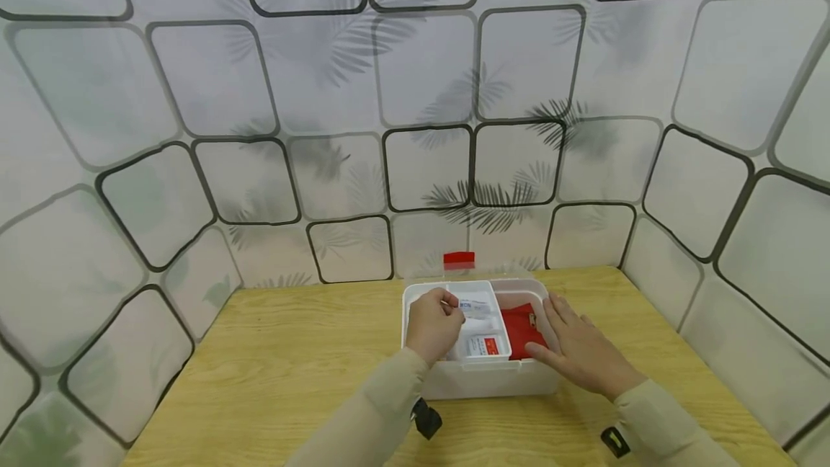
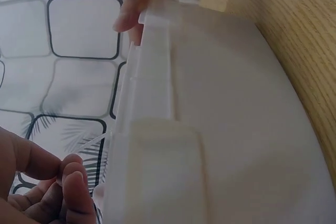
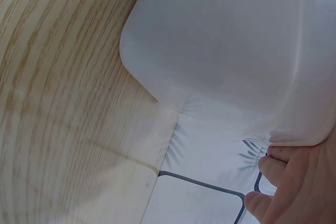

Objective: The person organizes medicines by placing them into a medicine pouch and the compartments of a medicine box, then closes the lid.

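A white plastic box stands on the table, with its front wall filling much of the left wrist view. Over the white inner tray on its left side, my left hand has curled fingers, thumb against fingertips. They seem to pinch the edge of a clear packet with blue print, partly hidden by the hand. A small white and red box lies at the tray's front. Beside the tray is a red pouch. My right hand rests on the box's right rim with its fingers extended.
Behind the box rises a clear lid with a red latch. The wood-grain table extends to both sides. A patterned curtain hangs close behind the table and along its sides.
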Demonstrator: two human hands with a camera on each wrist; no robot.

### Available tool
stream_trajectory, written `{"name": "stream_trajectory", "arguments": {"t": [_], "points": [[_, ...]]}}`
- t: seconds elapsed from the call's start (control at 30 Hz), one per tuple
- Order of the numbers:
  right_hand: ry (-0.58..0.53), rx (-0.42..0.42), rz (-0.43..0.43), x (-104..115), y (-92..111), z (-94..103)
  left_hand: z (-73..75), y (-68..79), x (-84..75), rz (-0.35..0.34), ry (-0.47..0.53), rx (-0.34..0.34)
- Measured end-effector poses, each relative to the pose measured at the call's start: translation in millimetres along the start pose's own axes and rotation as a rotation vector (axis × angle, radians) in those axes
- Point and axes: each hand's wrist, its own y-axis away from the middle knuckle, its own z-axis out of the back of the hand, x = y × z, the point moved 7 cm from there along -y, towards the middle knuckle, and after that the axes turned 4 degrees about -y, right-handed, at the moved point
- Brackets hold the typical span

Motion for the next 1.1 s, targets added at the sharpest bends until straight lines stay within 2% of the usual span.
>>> {"name": "stream_trajectory", "arguments": {"t": [0.2, 0.53, 0.7, 0.8, 0.93, 1.1], "points": [[0.005, 0.003, 0.0, 0.7, -0.4, 0.1, -7.8, -4.6, -0.7, 0.014, -0.076, 0.058], [0.008, -0.016, 0.031, 5.3, 0.1, 4.9, -10.3, -10.2, -7.7, -0.046, -0.188, 0.031], [0.019, -0.019, 0.039, 4.2, 0.2, 3.1, -15.4, -12.4, -7.4, -0.009, -0.203, 0.097], [0.022, -0.014, 0.039, 3.2, -0.2, 2.1, -19.6, -13.7, -7.8, 0.012, -0.263, 0.129], [0.02, -0.001, 0.034, 2.4, -0.3, 1.1, -23.6, -14.4, -11.0, 0.001, -0.365, 0.138], [0.024, -0.003, 0.042, 3.6, -0.1, 2.3, -26.4, -13.1, -14.9, -0.032, -0.409, 0.141]]}}
